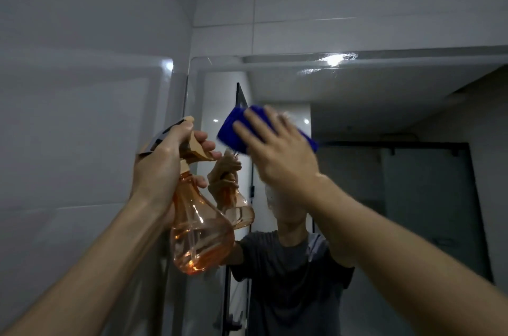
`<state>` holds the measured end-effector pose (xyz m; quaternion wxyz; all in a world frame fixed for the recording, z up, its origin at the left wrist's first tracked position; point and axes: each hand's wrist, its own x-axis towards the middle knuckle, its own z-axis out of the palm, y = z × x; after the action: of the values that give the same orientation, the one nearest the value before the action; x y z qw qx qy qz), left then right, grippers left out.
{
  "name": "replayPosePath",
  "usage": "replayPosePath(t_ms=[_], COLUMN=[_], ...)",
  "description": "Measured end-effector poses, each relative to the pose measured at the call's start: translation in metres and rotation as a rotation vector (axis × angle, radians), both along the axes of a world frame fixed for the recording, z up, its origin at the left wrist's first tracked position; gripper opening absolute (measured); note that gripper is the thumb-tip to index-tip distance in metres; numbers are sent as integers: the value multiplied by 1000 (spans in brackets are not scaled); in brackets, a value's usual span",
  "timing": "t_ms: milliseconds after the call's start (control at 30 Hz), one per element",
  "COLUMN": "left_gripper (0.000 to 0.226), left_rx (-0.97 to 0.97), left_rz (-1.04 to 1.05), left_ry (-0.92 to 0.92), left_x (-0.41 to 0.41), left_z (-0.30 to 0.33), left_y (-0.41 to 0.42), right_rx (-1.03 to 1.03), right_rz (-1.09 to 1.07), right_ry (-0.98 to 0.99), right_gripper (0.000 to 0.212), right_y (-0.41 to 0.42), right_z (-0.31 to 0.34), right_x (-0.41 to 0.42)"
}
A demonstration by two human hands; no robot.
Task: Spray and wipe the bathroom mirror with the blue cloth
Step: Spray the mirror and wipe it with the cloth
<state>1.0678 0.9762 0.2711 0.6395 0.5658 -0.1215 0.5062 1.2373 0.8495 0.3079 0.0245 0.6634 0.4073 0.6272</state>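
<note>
- Mirror point(357, 94) fills the right and middle part of the view, mounted on the tiled wall point(82, 33); its rounded top left corner is just above the two hands.
- Blue cloth point(233, 127) is pressed flat against the mirror glass, in the upper left area of the mirror.
- Right hand point(277, 149) lies over the cloth with the fingers spread and straight, palm toward the glass; it pushes on the cloth rather than closing around it.
- Left hand point(162, 162) is closed around the neck of a spray bottle point(200, 225), with fingers on the trigger part, just left of the cloth.
- Spray bottle is transparent orange, pear shaped, with liquid in the bottom, and it is held nearly upright.
- Both hands are near each other but do not touch.
- In the glass a reflection of the bottle and of a person in a dark shirt point(288, 275) is visible.
</note>
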Motion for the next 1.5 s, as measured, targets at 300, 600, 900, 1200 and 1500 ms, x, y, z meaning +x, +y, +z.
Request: replayPosePath(t_ms=[300,600,900,1200,1500], left_gripper=[34,31,30,33,30], left_rx=[-70,-7,-64,-38,-67], left_rz=[2,11,61,140,82], left_ry=[67,-10,-21,-11,-63], left_x=[9,4,-10,-18,-15], left_z=[18,34,5,-12,-12], left_y=[14,10,22,28,19], right_rx=[353,676,21,-373,43], right_rz=[-56,8,54,76,12], right_ry=[15,218,-34,-66,-63], right_gripper=[56,53,65,81,53], right_y=[-67,-77,51,57,79], right_z=[73,120,41,-66,108], right_x=[32,24,-17,-5,-21])
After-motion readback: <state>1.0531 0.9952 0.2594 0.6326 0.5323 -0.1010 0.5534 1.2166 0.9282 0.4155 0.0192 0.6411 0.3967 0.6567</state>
